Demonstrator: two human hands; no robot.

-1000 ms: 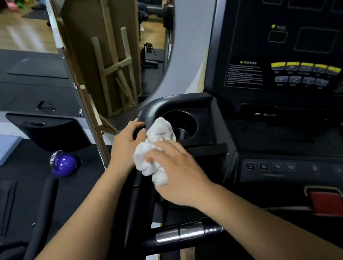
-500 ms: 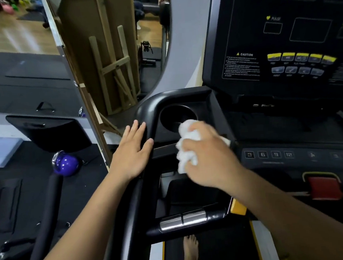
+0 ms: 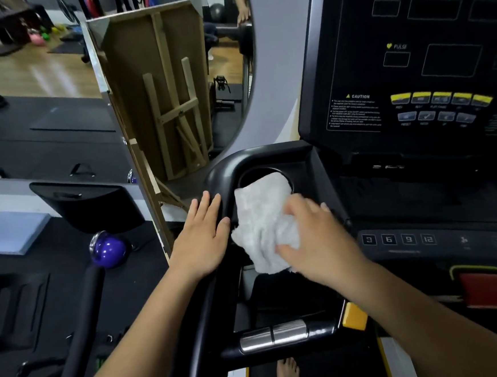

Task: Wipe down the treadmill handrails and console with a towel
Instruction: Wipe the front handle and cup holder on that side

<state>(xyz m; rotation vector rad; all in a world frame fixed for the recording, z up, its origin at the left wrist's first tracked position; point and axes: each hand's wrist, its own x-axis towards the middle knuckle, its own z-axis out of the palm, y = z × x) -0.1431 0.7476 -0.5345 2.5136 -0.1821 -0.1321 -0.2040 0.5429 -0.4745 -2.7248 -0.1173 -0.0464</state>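
A crumpled white towel (image 3: 264,219) lies over the black cup holder (image 3: 265,172) at the left end of the treadmill console (image 3: 427,64). My right hand (image 3: 316,236) grips the towel's right side and presses it onto the tray. With its fingers straight, my left hand (image 3: 200,236) rests flat on the top of the black left handrail (image 3: 204,316), just left of the towel. The lower bar with chrome pulse sensors (image 3: 273,335) crosses below both arms.
A red safety key (image 3: 484,288) and speed buttons (image 3: 398,239) sit right of my right hand. A purple kettlebell (image 3: 108,250) lies on the black floor mat at left, beside a leaning mirror with a wooden frame (image 3: 157,106). My bare foot (image 3: 287,375) is on the belt.
My right hand carried the towel right off the handrail, then back up left onto the cup holder, where it spread wider. My left hand let go of the towel and flattened on the rail.
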